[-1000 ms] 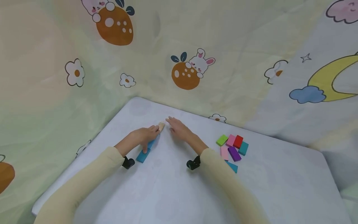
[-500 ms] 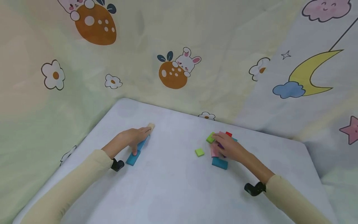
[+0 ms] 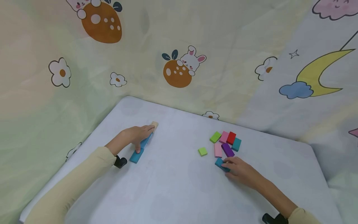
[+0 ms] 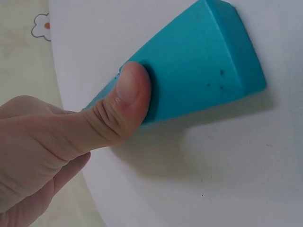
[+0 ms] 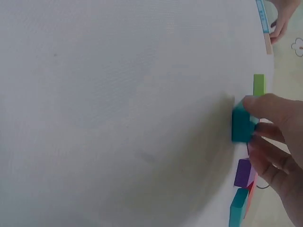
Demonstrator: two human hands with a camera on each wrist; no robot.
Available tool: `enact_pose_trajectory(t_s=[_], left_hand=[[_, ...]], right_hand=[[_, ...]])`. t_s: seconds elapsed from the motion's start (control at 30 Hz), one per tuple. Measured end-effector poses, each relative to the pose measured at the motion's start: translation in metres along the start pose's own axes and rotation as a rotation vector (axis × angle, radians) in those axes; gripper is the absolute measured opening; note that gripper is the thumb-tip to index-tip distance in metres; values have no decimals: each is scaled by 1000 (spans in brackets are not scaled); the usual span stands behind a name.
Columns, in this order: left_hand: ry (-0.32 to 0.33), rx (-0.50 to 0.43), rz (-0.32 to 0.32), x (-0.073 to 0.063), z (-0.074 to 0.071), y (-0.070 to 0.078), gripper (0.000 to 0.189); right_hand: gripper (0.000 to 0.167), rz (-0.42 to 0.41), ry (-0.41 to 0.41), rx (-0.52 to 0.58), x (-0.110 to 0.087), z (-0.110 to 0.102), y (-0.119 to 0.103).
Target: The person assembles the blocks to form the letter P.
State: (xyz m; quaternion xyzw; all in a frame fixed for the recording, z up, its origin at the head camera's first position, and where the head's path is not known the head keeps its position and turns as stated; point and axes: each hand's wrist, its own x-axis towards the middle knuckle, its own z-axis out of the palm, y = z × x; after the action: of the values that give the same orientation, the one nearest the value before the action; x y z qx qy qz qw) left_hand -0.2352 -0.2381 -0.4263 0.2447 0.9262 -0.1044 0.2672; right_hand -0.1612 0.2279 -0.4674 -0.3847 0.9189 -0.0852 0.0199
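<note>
A row of blocks lies on the left of the white table in the head view: a teal block [image 3: 136, 156] nearest me, a blue one [image 3: 146, 142] behind it, and a beige block [image 3: 155, 124] at the far end. My left hand [image 3: 131, 137] spans this row. Its thumb [image 4: 130, 87] presses on top of the teal block [image 4: 199, 61], and its fingers reach the beige block. On the right, my right hand [image 3: 243, 172] pinches a blue block [image 3: 219, 162] between thumb and fingers; the right wrist view shows this block [image 5: 242, 125] partly covered by the fingertips.
Behind the right hand lie a purple block [image 3: 227, 150], a pink block [image 3: 218, 150], a second pink [image 3: 224, 137], a red [image 3: 231, 137], a teal [image 3: 236, 144] and a lime-green block [image 3: 215, 137]. A small lime-green block [image 3: 202, 151] sits apart. Patterned cloth [image 3: 139, 46] hangs behind.
From beside the row, my right hand went right to the block pile, then nearer me onto the blue block. A small lime-green block now lies left of the pile. My left hand stays on the row.
</note>
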Motion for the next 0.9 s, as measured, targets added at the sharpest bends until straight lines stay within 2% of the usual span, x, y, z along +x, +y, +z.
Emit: enact_pose_trajectory(t_s=[0.13,0.27,0.47,0.57,0.67,0.9], left_hand=[[1,13,4,0,1,-2,124],[17,17,11,0,1,-3,124],[8,15,8,0,1,-2,125],[12,21,6,0,1,-2,124],[13,22,-3,-1,1,-2,124],[16,16,0,-6,-2,1,121]], right_hand=[[44,-16,-73,117,-1,-3,-1],[46,7,-170,228,2,-7,0],[38,49,-256,290,8,-7,2],[40,34,-269,312,10,-11,3],[41,10,-240,348,18,-17,3],[43,-77,-57,429,54,-26,-15]])
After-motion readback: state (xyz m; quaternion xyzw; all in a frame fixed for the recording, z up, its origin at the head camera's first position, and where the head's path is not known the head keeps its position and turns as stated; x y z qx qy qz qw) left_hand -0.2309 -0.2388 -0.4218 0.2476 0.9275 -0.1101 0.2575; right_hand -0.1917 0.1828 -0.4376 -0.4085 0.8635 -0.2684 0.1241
